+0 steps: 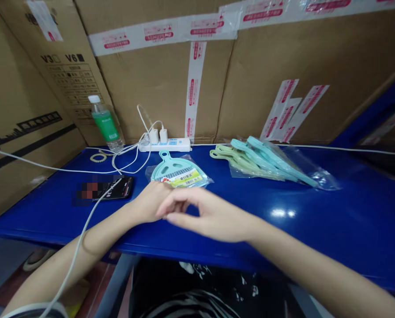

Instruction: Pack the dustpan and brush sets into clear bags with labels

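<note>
My left hand [149, 202] rests on the blue table [349, 212], just in front of a small teal dustpan [175, 170] packed in clear plastic with a yellow-green label. Its fingers are covered by my right hand. My right hand [213, 216] reaches across from the right with its fingers stretched out and slightly apart. Their tips touch the left hand, and nothing shows between them.
A bagged pile of teal and pale green plastic handles [266, 161] lies at the back right. A phone [118, 187] on a white cable, a power strip [166, 143], a water bottle [105, 123] and a bead ring [98, 157] sit at the back left. Taped cardboard boxes [283, 66] wall the table.
</note>
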The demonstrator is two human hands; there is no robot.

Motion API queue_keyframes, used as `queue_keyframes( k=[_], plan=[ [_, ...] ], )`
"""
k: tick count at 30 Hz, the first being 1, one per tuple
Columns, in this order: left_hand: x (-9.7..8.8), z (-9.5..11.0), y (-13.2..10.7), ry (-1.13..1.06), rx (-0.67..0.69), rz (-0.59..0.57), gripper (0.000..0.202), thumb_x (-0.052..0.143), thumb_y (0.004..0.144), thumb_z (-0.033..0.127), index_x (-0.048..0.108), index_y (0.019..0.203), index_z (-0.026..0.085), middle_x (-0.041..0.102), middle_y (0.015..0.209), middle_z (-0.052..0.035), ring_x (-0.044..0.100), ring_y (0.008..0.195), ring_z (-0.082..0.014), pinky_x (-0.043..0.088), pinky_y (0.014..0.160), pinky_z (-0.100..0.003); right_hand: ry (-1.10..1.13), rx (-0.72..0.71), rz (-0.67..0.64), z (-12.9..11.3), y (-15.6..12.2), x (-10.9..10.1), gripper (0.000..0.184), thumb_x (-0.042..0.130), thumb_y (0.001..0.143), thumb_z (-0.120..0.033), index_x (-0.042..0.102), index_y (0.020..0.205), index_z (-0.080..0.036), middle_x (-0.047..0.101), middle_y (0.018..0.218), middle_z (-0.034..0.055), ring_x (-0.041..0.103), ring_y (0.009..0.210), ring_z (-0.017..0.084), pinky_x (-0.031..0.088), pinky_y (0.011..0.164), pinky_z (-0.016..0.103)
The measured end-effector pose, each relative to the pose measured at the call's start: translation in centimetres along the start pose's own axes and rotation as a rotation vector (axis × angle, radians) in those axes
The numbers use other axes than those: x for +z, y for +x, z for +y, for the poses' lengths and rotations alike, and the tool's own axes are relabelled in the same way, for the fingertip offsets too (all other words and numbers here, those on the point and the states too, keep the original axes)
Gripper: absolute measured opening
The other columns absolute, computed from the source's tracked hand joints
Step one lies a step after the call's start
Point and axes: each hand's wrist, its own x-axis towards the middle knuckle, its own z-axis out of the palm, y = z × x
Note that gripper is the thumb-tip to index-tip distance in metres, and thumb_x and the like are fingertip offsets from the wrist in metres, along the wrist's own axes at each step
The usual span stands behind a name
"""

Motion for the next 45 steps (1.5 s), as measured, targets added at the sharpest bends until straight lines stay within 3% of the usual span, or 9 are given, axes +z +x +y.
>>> queue_keyframes(
  k=[4, 7, 10, 14, 19, 29, 36, 41, 45],
  plan=[
    [-0.8, 0.6, -0.4, -0.170, 0.031, -0.072, 0.029, 0.042, 0.093, 0.021, 0.067, 0.078, 0.020, 0.066, 0.061, 0.0041, 0.061, 0.056, -0.0101, 0.042, 0.057, -0.021, -0.602, 0.043, 0.116, 2.9, -1.2, -4.8, 0.012, 0.061, 0.081, -0.010, 0.065, 0.089, -0.018, 0.069, 0.088, 0.0038, 0.059, 0.084, 0.018, 0.046, 0.076, 0.033],
    [-0.8, 0.5, -0.3, -0.125, 0.010, -0.037, 0.028, 0.041, 0.094, 0.022, 0.066, 0.084, 0.020, 0.070, 0.073, 0.0016, 0.065, 0.066, -0.0122, 0.045, 0.063, -0.022, -0.747, 0.024, 0.096, 5.1, -2.0, -6.0, 0.008, 0.064, 0.082, -0.018, 0.064, 0.091, -0.018, 0.067, 0.086, 0.0043, 0.058, 0.082, 0.018, 0.045, 0.073, 0.033],
    [-0.3, -0.3, -0.1, 0.135, -0.068, 0.079, 0.022, 0.044, 0.093, 0.025, 0.065, 0.091, 0.018, 0.069, 0.086, -0.0040, 0.065, 0.081, -0.0173, 0.048, 0.066, -0.026, -0.853, -0.009, 0.062, 6.6, -2.6, -5.9, 0.005, 0.062, 0.085, -0.019, 0.063, 0.090, -0.018, 0.067, 0.085, 0.0042, 0.057, 0.081, 0.019, 0.044, 0.074, 0.035],
    [-0.1, -0.8, 0.0, 0.331, -0.083, -0.003, 0.022, 0.058, 0.086, 0.036, 0.062, 0.094, 0.016, 0.066, 0.090, -0.0075, 0.063, 0.087, -0.0227, 0.050, 0.064, -0.029, -0.926, -0.012, 0.046, 7.2, -3.1, -5.3, 0.011, 0.054, 0.089, -0.016, 0.064, 0.090, -0.018, 0.068, 0.087, 0.0056, 0.058, 0.082, 0.021, 0.044, 0.074, 0.037],
    [-0.2, -0.2, 0.0, 0.322, -0.131, -0.134, 0.013, 0.050, 0.089, 0.027, 0.058, 0.086, 0.016, 0.065, 0.086, -0.0051, 0.063, 0.076, -0.0184, 0.047, 0.058, -0.026, -0.977, -0.043, -0.010, 7.2, -3.3, -5.5, 0.022, 0.047, 0.091, -0.012, 0.067, 0.099, -0.018, 0.069, 0.092, 0.0081, 0.061, 0.087, 0.021, 0.047, 0.078, 0.038],
    [-0.1, -0.1, 0.3, 0.120, -0.079, -0.078, 0.024, 0.037, 0.093, 0.022, 0.053, 0.077, 0.018, 0.065, 0.078, -0.0026, 0.061, 0.070, -0.0168, 0.044, 0.061, -0.027, -1.001, -0.081, 0.004, 7.1, -4.1, -8.6, 0.031, 0.042, 0.092, -0.013, 0.072, 0.099, -0.019, 0.066, 0.084, 0.0076, 0.060, 0.076, 0.018, 0.049, 0.068, 0.032],
    [0.1, 0.3, 0.6, -0.053, -0.175, -0.083, 0.023, 0.036, 0.094, 0.025, 0.050, 0.077, 0.020, 0.060, 0.069, 0.0008, 0.058, 0.062, -0.0158, 0.038, 0.057, -0.026, -1.102, -0.161, 0.063, 6.4, -4.0, -6.7, 0.024, 0.047, 0.093, -0.021, 0.070, 0.098, -0.017, 0.068, 0.084, 0.0073, 0.059, 0.079, 0.020, 0.045, 0.072, 0.034],
    [0.2, 0.4, 0.6, -0.110, -0.174, -0.057, 0.023, 0.035, 0.094, 0.025, 0.049, 0.077, 0.020, 0.057, 0.065, 0.0021, 0.055, 0.059, -0.0147, 0.036, 0.057, -0.025, -1.162, -0.216, 0.097, 6.1, -3.8, -5.9, 0.028, 0.042, 0.096, -0.022, 0.069, 0.096, -0.015, 0.068, 0.081, 0.0078, 0.059, 0.075, 0.020, 0.042, 0.068, 0.032],
    [0.1, 0.3, 0.6, -0.133, -0.176, -0.084, 0.025, 0.034, 0.094, 0.026, 0.047, 0.073, 0.020, 0.054, 0.063, 0.0024, 0.052, 0.058, -0.0141, 0.035, 0.056, -0.024, -1.186, -0.235, 0.086, 6.2, -3.8, -5.8, 0.032, 0.038, 0.097, -0.020, 0.069, 0.105, -0.016, 0.068, 0.079, 0.0065, 0.059, 0.073, 0.019, 0.040, 0.066, 0.031]
  ],
)
